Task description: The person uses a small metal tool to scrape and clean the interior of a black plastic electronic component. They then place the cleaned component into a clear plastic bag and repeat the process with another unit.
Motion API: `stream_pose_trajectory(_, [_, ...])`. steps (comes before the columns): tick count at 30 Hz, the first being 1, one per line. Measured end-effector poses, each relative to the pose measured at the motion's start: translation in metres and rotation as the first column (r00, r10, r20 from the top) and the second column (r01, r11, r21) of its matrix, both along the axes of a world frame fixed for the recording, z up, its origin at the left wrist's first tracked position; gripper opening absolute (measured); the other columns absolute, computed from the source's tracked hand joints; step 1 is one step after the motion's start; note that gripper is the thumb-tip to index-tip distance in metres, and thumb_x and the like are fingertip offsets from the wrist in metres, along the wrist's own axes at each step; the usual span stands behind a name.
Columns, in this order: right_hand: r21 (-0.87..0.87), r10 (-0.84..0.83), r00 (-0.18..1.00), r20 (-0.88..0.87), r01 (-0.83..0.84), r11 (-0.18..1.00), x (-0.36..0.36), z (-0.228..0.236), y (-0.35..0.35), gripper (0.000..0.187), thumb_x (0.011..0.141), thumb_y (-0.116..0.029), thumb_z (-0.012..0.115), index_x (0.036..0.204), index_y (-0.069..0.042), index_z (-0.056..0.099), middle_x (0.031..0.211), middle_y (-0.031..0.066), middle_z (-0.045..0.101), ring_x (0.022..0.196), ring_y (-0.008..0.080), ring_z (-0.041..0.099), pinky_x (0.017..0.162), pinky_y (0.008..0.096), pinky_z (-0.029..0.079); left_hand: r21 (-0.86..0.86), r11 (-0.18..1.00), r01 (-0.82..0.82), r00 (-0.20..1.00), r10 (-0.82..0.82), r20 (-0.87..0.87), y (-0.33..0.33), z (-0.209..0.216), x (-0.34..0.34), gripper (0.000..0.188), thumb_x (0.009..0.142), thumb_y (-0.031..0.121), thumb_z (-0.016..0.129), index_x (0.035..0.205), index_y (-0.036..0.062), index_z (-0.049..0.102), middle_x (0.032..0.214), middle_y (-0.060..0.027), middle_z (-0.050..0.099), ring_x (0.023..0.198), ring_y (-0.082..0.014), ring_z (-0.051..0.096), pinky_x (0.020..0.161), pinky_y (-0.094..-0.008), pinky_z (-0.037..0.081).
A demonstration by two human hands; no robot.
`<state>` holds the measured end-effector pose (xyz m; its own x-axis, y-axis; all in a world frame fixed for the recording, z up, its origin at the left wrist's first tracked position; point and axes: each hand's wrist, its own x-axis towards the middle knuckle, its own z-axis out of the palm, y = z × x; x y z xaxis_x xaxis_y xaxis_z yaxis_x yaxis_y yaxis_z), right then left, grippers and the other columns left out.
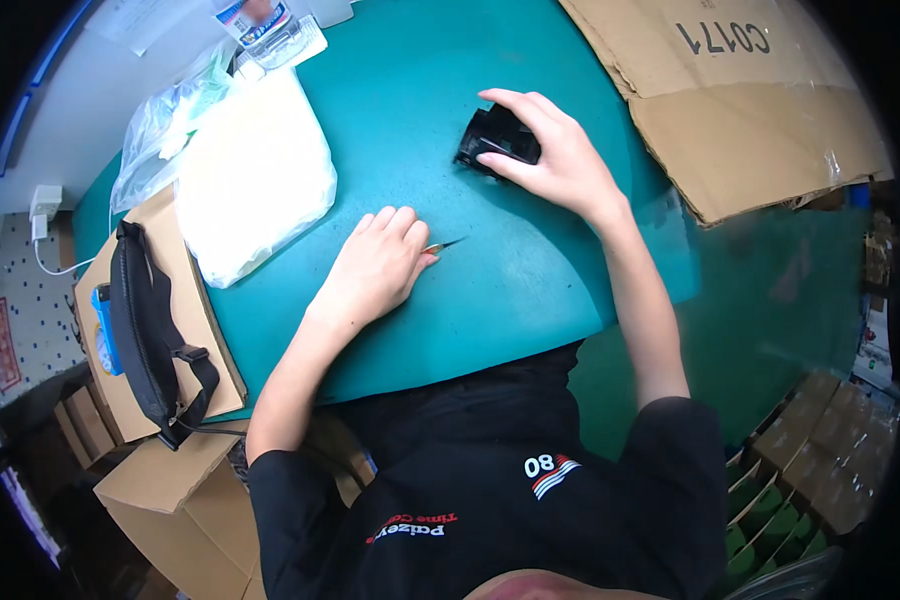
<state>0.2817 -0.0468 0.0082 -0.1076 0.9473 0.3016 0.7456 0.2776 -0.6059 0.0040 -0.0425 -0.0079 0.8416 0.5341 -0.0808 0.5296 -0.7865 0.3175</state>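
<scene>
My left hand (370, 268) rests low over the green mat, its fingers curled round a small pointed tool (440, 246). Only the tool's thin dark tip and a brass-coloured part show beyond the fingers; my palm hides the rest. Farther off and to the right, my right hand (565, 165) grips a black plastic part (497, 136) between thumb and fingers. This part is boxy with an uneven outline, and its right side is covered by my hand. The two hands are well apart.
A white plastic bag (255, 175) lies left, with a clear bottle (265, 30) behind it. A black belt bag (145, 325) rests on cardboard at the left edge. A large cardboard box (740, 110) covers the far right. The green mat (400, 110) spans the table.
</scene>
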Motion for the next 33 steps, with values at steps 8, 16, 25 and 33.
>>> stream_pose_trajectory(8, [-0.181, 0.186, 0.981, -0.054, -0.192, 0.964, -0.01, 0.003, -0.007, 0.099, 0.069, -0.038, 0.092, 0.15, -0.007, 0.045, 0.134, 0.0119, 0.053, 0.105, 0.0278, 0.064, 0.086, 0.0397, 0.056, -0.22, 0.911, -0.349, 0.754, 0.412, 0.512, 0.038, 0.014, -0.009, 0.008, 0.102, 0.006, 0.056, 0.107, 0.0001, 0.058, 0.081, -0.0153, 0.06, 0.069, -0.0286, 0.061, 0.065, -0.0366, 0.049])
stream_pose_trajectory(16, [-0.21, 0.123, 0.988, 0.098, -0.1, 0.973, -0.017, 0.011, -0.006, 0.102, 0.058, -0.048, 0.093, 0.146, -0.017, 0.052, 0.094, 0.0064, 0.065, 0.085, 0.0297, 0.065, 0.077, 0.0401, 0.055, -0.09, 0.946, -0.312, 0.76, 0.305, 0.574, 0.037, 0.008, 0.004, 0.013, 0.099, 0.013, 0.064, 0.107, 0.0038, 0.068, 0.079, -0.0116, 0.054, 0.064, -0.0297, 0.057, 0.059, -0.0409, 0.047])
stream_pose_trajectory(25, [0.176, 0.256, 0.952, 0.168, -0.285, 0.942, -0.022, 0.001, 0.011, 0.073, 0.062, -0.046, 0.093, 0.119, -0.01, 0.067, 0.116, 0.0125, 0.06, 0.108, 0.0325, 0.061, 0.091, 0.042, 0.053, 0.144, 0.929, -0.341, 0.854, 0.243, 0.46, 0.017, 0.006, -0.008, 0.021, 0.092, 0.014, 0.073, 0.113, 0.0108, 0.073, 0.076, -0.0057, 0.055, 0.057, -0.0228, 0.056, 0.053, -0.0362, 0.047])
stream_pose_trajectory(33, [0.061, 0.224, 0.971, -0.084, -0.219, 0.974, -0.039, -0.016, -0.002, 0.069, 0.063, -0.043, 0.094, 0.115, -0.007, 0.067, 0.105, 0.0105, 0.064, 0.094, 0.0305, 0.065, 0.082, 0.0388, 0.056, 0.124, 0.936, -0.328, 0.869, 0.248, 0.427, 0.005, 0.016, -0.005, 0.03, 0.091, 0.021, 0.075, 0.121, 0.0159, 0.075, 0.071, -0.0043, 0.051, 0.055, -0.02, 0.054, 0.051, -0.035, 0.045])
